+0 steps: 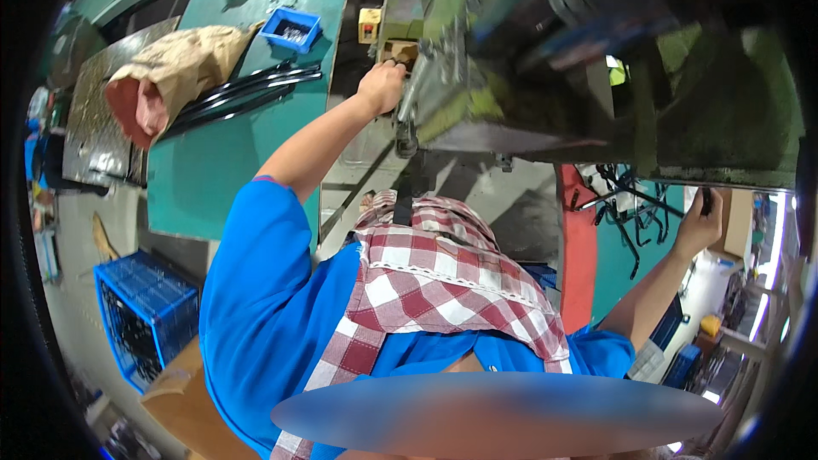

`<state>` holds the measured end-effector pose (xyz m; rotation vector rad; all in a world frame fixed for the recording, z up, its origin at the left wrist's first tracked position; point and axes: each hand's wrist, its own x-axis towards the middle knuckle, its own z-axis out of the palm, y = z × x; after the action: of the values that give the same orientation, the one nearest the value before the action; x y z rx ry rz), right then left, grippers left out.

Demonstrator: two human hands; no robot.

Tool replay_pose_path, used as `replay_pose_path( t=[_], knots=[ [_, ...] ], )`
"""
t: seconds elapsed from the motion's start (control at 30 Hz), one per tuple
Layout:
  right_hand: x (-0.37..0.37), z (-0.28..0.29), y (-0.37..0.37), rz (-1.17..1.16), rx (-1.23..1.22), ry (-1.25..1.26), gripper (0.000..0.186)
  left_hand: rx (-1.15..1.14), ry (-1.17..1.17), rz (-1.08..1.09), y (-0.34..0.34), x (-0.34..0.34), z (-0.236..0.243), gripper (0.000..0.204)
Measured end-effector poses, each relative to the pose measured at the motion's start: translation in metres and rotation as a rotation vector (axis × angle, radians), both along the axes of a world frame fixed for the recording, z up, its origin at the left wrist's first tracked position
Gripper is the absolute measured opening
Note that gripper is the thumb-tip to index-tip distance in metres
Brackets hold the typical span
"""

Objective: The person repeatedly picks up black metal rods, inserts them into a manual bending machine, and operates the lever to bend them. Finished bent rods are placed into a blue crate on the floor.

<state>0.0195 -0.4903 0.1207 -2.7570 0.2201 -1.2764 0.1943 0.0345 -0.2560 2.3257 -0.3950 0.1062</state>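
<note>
My left hand reaches up to the green machine, its fingers curled in against the machine's edge. What they grip, if anything, is hidden. Beside it a metal lever-like part hangs on the machine. Out to the right, my right hand is closed around a black tube, only a short end of which shows. Close to that hand lie several bent black metal tubes on a green surface with a red edge.
On the green table at left are a brown paper sack, long black tubes and a blue bin of small parts. A blue crate stands on the floor, with a cardboard box nearby. A yellow box sits beside the machine.
</note>
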Motion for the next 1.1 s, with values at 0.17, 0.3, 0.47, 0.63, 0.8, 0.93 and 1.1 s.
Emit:
replay_pose_path(
  t=[0.17, 0.3, 0.47, 0.63, 0.8, 0.93, 1.1],
  knots=[
    [-0.068, 0.016, 0.051, 0.003, 0.083, 0.017, 0.008, 0.486, 0.079, -0.025, -0.044, 0.061, 0.035, 0.018],
    [-0.086, -0.004, 0.094, 0.006, 0.213, 0.149, 0.013, 0.535, 0.186, -0.062, -0.046, 0.085, 0.015, 0.019],
    [-0.084, -0.042, 0.165, 0.174, 0.413, 0.341, 0.015, 0.474, 0.025, -0.131, -0.045, 0.117, -0.048, 0.021],
    [-0.066, -0.093, 0.190, 0.346, 0.369, 0.552, 0.017, 0.478, -0.056, 0.049, -0.049, 0.100, -0.020, 0.020],
    [-0.051, -0.125, 0.246, 0.463, 0.633, 1.017, 0.022, 0.566, 0.185, 0.004, -0.030, 0.077, -0.006, 0.026],
    [-0.067, -0.173, 0.245, 0.622, 0.759, 1.134, 0.022, 0.424, 0.436, 0.270, -0.051, 0.077, 0.012, 0.031],
    [-0.068, -0.183, 0.229, 0.760, 0.598, 1.214, 0.021, 0.513, 0.272, 0.209, -0.042, 0.074, 0.006, 0.029]
  ],
)
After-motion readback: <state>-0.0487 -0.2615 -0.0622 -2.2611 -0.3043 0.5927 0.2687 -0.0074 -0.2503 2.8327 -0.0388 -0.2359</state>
